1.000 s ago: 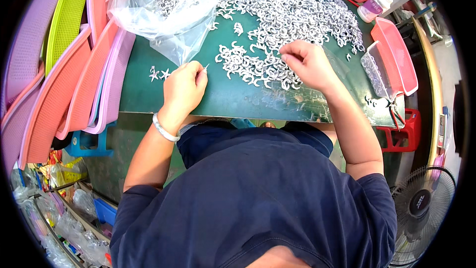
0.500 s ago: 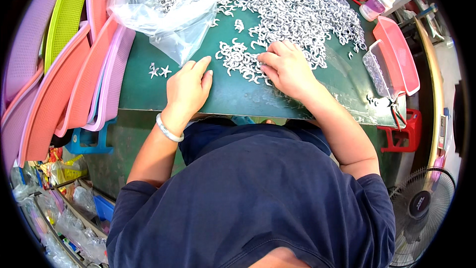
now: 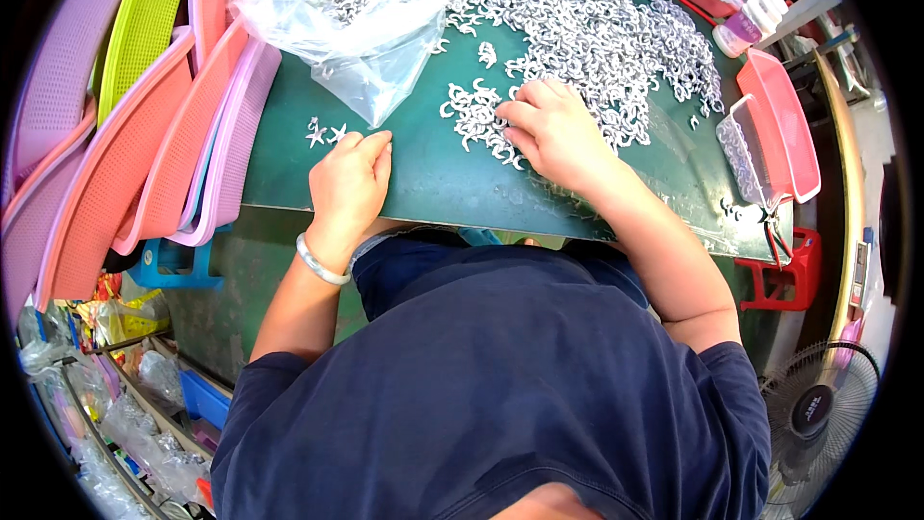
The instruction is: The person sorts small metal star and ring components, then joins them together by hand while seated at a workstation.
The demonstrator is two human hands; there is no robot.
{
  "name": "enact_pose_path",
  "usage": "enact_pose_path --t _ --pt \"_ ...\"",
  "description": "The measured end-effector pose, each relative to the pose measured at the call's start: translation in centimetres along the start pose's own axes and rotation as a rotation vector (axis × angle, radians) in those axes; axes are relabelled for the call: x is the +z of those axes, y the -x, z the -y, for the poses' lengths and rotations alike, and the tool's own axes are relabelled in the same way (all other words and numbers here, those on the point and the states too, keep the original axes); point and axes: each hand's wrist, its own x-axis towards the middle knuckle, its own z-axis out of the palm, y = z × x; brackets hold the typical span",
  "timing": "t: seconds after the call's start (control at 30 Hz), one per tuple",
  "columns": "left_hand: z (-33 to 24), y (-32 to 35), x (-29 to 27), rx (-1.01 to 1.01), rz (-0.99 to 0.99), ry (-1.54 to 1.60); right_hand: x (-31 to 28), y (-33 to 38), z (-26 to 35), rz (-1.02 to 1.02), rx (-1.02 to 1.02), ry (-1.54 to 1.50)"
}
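Observation:
Loose silver C-shaped pieces (image 3: pixel 577 19) lie in a broad heap on the green table (image 3: pixel 414 173). A smaller cluster of the same C-shaped pieces (image 3: pixel 475 114) sits in front of it. My right hand (image 3: pixel 563 135) is over the right side of that cluster, fingers bent down and thumb drawn in; its fingertips are partly hidden, and what they pinch does not show. My left hand (image 3: pixel 348 178) is closed, thumb against curled fingers, with anything inside hidden. Just beyond it lie a few silver star-shaped pieces (image 3: pixel 316 133). A pale bangle (image 3: pixel 322 260) circles my left wrist.
A clear plastic bag (image 3: pixel 371 67) with silver pieces stands at the far left. Pastel perforated baskets (image 3: pixel 164 154) crowd the left edge. At right are a pink tray (image 3: pixel 784 125), a clear box (image 3: pixel 741 149), a white-and-purple bottle (image 3: pixel 746 24), a red stool (image 3: pixel 794 274) and a fan (image 3: pixel 818 414).
My left hand has shifted left toward the star-shaped pieces, and its stretched fingers have curled closed. My right hand stays at the small cluster. The whole view has shifted slightly.

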Motion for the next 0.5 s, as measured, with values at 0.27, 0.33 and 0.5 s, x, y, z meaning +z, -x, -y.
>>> enact_pose_path --t 0.27,0.33,0.5 --pt "-0.2 0.1 0.0 -0.021 -0.025 0.172 -0.1 -0.5 -0.7 0.04 0.032 0.07" --pt "-0.9 0.1 0.0 -0.021 -0.002 0.253 0.4 -0.9 -0.4 0.008 -0.017 0.03" --pt "-4.2 -0.8 1.6 0.084 0.026 0.314 1.5 -1.6 0.5 -0.007 -0.041 0.004"
